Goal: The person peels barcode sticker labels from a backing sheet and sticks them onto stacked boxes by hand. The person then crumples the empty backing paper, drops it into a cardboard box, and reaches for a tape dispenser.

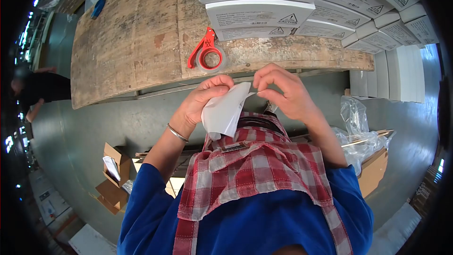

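Note:
My left hand [203, 98] grips a small stack of white paper sheets [226, 108] in front of the apron, thumb on top and the sheets slightly curled. My right hand [287, 93] is closed in a pinch at the stack's right side, where a thin edge of a sheet sticks out between its thumb and finger. A red tape dispenser [208, 53] with a roll of clear tape lies near the front edge of the worn wooden table [137, 42], just beyond both hands.
White flooring cartons [259, 14] with printed labels are stacked along the table's right side. A blue object [97, 9] lies at the far left. Open cardboard boxes [114, 167] and clear plastic wrap [355, 115] are on the floor. Another person [45, 85] is at the left.

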Action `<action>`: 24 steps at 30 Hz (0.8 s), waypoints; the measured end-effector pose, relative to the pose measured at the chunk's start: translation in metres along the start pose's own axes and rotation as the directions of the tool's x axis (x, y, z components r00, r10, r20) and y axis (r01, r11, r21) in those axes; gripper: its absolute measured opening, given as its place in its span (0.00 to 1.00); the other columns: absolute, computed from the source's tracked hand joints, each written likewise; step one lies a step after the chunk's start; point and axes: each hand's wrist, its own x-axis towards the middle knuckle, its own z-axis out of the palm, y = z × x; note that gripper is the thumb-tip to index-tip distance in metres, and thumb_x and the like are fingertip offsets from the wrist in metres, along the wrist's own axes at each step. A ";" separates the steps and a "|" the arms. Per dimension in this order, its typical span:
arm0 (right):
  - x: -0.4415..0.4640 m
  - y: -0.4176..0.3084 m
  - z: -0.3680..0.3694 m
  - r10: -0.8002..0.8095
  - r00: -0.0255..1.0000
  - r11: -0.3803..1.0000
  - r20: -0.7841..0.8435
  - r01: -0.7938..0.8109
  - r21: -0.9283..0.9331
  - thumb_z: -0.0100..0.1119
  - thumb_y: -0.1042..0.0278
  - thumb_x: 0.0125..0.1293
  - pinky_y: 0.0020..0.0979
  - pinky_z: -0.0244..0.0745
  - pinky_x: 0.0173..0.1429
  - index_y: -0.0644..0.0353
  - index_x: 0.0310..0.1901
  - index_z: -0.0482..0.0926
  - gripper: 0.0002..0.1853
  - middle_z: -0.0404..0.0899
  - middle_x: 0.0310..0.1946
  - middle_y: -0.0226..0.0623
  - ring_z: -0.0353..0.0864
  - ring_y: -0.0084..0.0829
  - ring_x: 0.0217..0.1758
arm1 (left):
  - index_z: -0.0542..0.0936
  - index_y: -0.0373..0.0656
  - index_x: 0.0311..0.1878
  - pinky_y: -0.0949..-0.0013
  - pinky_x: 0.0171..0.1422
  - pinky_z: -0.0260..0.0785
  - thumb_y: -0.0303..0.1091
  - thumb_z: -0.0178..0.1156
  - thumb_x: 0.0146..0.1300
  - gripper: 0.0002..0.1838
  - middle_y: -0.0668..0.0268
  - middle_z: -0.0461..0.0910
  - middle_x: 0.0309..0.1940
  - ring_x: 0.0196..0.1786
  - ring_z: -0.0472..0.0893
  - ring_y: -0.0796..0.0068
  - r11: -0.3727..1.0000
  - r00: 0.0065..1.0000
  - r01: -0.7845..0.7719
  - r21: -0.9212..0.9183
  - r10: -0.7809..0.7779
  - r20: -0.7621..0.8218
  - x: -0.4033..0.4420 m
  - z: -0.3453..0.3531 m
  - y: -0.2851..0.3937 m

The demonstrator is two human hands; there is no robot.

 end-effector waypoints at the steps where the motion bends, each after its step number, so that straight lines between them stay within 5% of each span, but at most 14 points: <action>1: -0.003 0.000 -0.002 0.045 0.999 0.998 -0.029 -0.046 -0.033 0.61 0.80 0.56 0.30 0.73 0.46 0.63 0.34 0.75 0.05 0.77 0.36 0.37 0.78 0.32 0.40 | 0.77 0.40 0.47 0.72 0.49 0.75 0.27 0.59 0.63 0.09 0.65 0.81 0.41 0.43 0.81 0.75 1.000 0.999 -0.005 0.014 0.006 -0.033 -0.001 -0.001 0.004; 4: -0.006 -0.012 -0.005 0.185 0.969 0.975 -0.162 -0.202 -0.096 0.58 0.76 0.62 0.32 0.75 0.47 0.63 0.37 0.75 0.04 0.80 0.35 0.41 0.81 0.38 0.39 | 0.77 0.42 0.48 0.70 0.48 0.75 0.31 0.60 0.63 0.11 0.67 0.81 0.41 0.43 0.80 0.77 0.972 0.987 -0.102 0.210 0.126 -0.104 -0.012 -0.015 -0.002; 5: -0.007 -0.011 -0.009 0.098 0.979 0.964 -0.179 -0.138 -0.226 0.58 0.75 0.63 0.33 0.76 0.46 0.64 0.37 0.75 0.04 0.81 0.35 0.42 0.81 0.40 0.39 | 0.78 0.42 0.47 0.71 0.50 0.74 0.31 0.60 0.63 0.10 0.68 0.80 0.41 0.43 0.80 0.77 0.946 0.960 -0.112 0.305 0.182 -0.213 -0.015 -0.015 -0.004; 6: -0.004 -0.013 -0.015 0.061 0.984 0.957 -0.167 -0.105 -0.269 0.61 0.75 0.61 0.32 0.76 0.45 0.63 0.38 0.75 0.06 0.80 0.34 0.40 0.81 0.38 0.37 | 0.79 0.42 0.46 0.71 0.51 0.73 0.30 0.60 0.63 0.09 0.69 0.80 0.43 0.43 0.79 0.78 0.944 0.971 -0.137 0.299 0.188 -0.149 -0.012 -0.014 0.002; 9: 0.001 -0.015 -0.033 -0.047 0.990 0.980 -0.133 0.020 -0.196 0.63 0.78 0.58 0.30 0.76 0.44 0.63 0.36 0.75 0.07 0.80 0.33 0.40 0.81 0.35 0.37 | 0.80 0.41 0.46 0.73 0.50 0.73 0.30 0.59 0.64 0.09 0.69 0.81 0.45 0.42 0.79 0.80 0.934 0.962 -0.126 0.336 0.198 -0.188 -0.010 -0.005 0.004; 12: 0.011 -0.020 -0.050 -0.237 0.963 0.932 -0.128 0.188 -0.309 0.63 0.79 0.57 0.31 0.76 0.41 0.63 0.38 0.74 0.09 0.78 0.32 0.38 0.81 0.35 0.35 | 0.80 0.40 0.47 0.75 0.49 0.72 0.30 0.58 0.65 0.10 0.69 0.81 0.45 0.41 0.79 0.81 0.473 0.849 -0.244 0.846 0.526 -0.049 -0.004 0.018 0.010; 13: 0.012 -0.022 -0.052 -0.254 0.959 0.928 -0.124 0.205 -0.310 0.63 0.79 0.57 0.31 0.76 0.41 0.63 0.38 0.74 0.09 0.78 0.32 0.38 0.81 0.35 0.35 | 0.80 0.40 0.47 0.75 0.49 0.72 0.30 0.58 0.65 0.10 0.69 0.81 0.45 0.41 0.79 0.81 0.460 0.842 -0.250 0.852 0.538 -0.043 -0.004 0.025 0.011; 16: 0.011 -0.031 -0.057 -0.182 0.953 0.969 -0.244 0.131 -0.210 0.63 0.80 0.56 0.30 0.75 0.40 0.63 0.36 0.73 0.08 0.78 0.30 0.37 0.80 0.34 0.34 | 0.79 0.41 0.50 0.76 0.45 0.71 0.27 0.58 0.64 0.11 0.70 0.82 0.44 0.39 0.79 0.81 0.112 0.770 -0.142 0.983 0.637 0.038 -0.006 0.048 0.005; 20: 0.010 -0.025 -0.070 -0.266 0.935 0.944 -0.234 0.204 -0.260 0.63 0.81 0.55 0.29 0.73 0.39 0.64 0.34 0.74 0.08 0.77 0.29 0.36 0.79 0.33 0.33 | 0.78 0.39 0.47 0.77 0.41 0.70 0.24 0.59 0.61 0.11 0.68 0.81 0.44 0.37 0.77 0.83 -0.035 0.751 -0.110 0.993 0.652 0.106 -0.001 0.079 -0.019; 21: 0.008 -0.023 -0.070 -0.258 0.938 0.947 -0.233 0.197 -0.254 0.63 0.81 0.55 0.29 0.73 0.39 0.64 0.34 0.74 0.08 0.77 0.29 0.36 0.79 0.33 0.33 | 0.78 0.39 0.47 0.77 0.41 0.70 0.24 0.59 0.61 0.11 0.68 0.81 0.44 0.37 0.77 0.83 -0.027 0.753 -0.105 0.994 0.650 0.097 0.003 0.078 -0.026; 24: 0.010 -0.019 -0.069 -0.182 0.932 0.979 -0.314 0.141 -0.148 0.62 0.83 0.53 0.27 0.72 0.40 0.64 0.32 0.73 0.08 0.77 0.28 0.35 0.77 0.28 0.32 | 0.75 0.38 0.45 0.80 0.36 0.67 0.26 0.60 0.61 0.10 0.69 0.82 0.38 0.30 0.75 0.87 0.278 0.645 -0.277 0.920 0.763 -0.036 0.021 0.072 -0.043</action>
